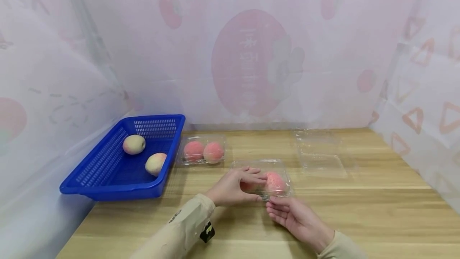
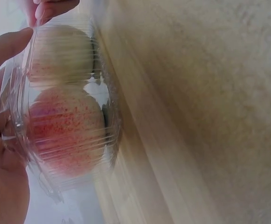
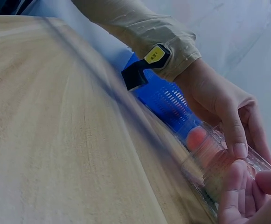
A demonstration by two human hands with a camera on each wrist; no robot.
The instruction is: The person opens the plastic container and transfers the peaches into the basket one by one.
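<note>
A clear plastic clamshell box (image 1: 284, 171) with two pink-and-cream peaches (image 1: 274, 183) inside stands on the table in front of me; its lid lies over the fruit. My left hand (image 1: 235, 187) rests over the lid from the left, fingers extended across the top and thumb (image 2: 15, 45) at the front edge. At that same front edge, my right hand (image 1: 300, 220) pinches the rim, palm turned up and the other fingers curled. The two thumbs come close together, as the right wrist view shows. Part of the left peach is hidden under my left hand.
A blue plastic basket (image 1: 122, 190) at the left holds two loose peaches (image 1: 134, 144). Behind my left hand stands another clear box (image 1: 182, 159) with two peaches. An open clear box (image 1: 321, 157) lies at the back right. Printed sheets (image 1: 323, 71) enclose the wooden table (image 1: 377, 203).
</note>
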